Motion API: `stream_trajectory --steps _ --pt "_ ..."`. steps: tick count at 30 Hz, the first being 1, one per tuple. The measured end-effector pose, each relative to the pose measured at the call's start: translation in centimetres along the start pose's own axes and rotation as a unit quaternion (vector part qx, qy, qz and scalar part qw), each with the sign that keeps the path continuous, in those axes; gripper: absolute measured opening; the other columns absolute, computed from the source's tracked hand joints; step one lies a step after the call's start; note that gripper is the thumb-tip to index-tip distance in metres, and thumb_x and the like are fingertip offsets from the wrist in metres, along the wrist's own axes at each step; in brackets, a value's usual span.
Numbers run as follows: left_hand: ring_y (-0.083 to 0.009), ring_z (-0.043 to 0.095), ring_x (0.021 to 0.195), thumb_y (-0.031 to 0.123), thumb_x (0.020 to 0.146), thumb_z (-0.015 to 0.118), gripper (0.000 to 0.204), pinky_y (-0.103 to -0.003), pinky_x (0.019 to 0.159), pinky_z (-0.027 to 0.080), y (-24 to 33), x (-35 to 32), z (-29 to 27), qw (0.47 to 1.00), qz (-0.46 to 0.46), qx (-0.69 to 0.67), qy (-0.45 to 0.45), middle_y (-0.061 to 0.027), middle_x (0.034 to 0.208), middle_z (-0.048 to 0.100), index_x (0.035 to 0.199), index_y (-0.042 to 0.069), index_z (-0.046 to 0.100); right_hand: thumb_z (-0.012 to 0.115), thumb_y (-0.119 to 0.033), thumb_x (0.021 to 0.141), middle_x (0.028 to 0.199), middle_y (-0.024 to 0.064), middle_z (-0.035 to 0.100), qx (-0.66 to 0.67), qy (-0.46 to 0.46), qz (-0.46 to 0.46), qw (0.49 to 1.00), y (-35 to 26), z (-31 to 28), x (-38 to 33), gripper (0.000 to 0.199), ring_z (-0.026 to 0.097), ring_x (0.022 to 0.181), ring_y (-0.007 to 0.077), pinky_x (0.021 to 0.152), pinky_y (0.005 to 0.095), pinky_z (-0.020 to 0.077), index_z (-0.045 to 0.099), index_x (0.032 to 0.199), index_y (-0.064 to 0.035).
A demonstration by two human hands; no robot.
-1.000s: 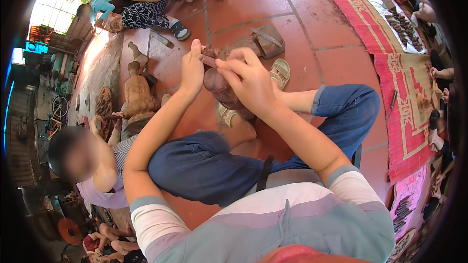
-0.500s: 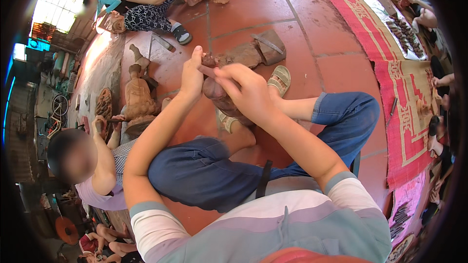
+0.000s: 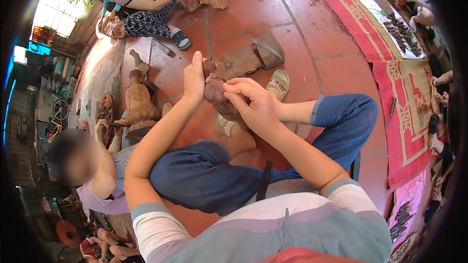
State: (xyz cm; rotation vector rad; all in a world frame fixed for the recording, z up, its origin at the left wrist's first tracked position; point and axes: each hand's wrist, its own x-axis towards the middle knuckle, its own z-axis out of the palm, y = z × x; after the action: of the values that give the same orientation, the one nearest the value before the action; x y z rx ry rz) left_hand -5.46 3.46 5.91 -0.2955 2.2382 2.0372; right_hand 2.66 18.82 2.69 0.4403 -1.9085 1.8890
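Principal item: one brown wooden carving (image 3: 215, 91), round-ended, held up over the tiled floor (image 3: 336, 75) between the two hands, its lower part partly covered by the right hand (image 3: 254, 102).

Left hand (image 3: 193, 80): set against the carving's left side, thumb raised; the other fingers are largely hidden, so the closeness of its grip cannot be told. Right hand: thumb and forefinger brought nearly together at the carving's right side, in a narrow pinch; whether anything thin is held there cannot be told.

Beyond the hands: one rough wooden block (image 3: 239, 66), laid on the floor; at its right end, a squared block (image 3: 270, 57) crossed by a flat bar (image 3: 265, 48).

Footwear: one strapped tan sandal (image 3: 279, 85), worn, near the squared block.

To the left: one seated-figure statue (image 3: 138, 101), beside which a dark tool (image 3: 117, 125) is held by a co-worker in a lavender shirt (image 3: 100, 197).

To the right: one red and tan patterned mat (image 3: 390, 85); above it, dark small carvings (image 3: 400, 38) are laid on a white sheet (image 3: 369, 1).
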Motion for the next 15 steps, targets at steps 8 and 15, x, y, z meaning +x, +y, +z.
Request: stream_trajectory --steps 8,15 --pt "-0.0138 0.053 0.06 0.046 0.092 0.047 0.044 -0.027 0.057 0.046 0.0 -0.7 -0.2 0.999 0.022 -0.025 0.029 -0.0072 0.069 0.058 0.079 0.004 0.057 0.067 -0.003 0.079 0.095 0.0118 0.066 0.008 0.008 -0.029 1.0 0.6 -0.2 -0.8 0.018 0.063 0.083 0.0186 0.07 0.027 0.0495 0.067 0.096 -0.0004" --pt "-0.0143 0.055 0.062 0.045 0.091 0.05 0.041 -0.027 0.057 0.046 -1.4 -0.3 -0.5 0.998 0.031 -0.05 0.027 -0.0069 0.072 0.059 0.08 0.005 0.056 0.07 -0.005 0.076 0.103 0.0118 0.06 0.013 0.05 0.041 0.998 1.9 -2.2 -1.9 0.015 0.061 0.089 0.0227 0.074 0.0285 0.049 0.07 0.092 -0.0067"
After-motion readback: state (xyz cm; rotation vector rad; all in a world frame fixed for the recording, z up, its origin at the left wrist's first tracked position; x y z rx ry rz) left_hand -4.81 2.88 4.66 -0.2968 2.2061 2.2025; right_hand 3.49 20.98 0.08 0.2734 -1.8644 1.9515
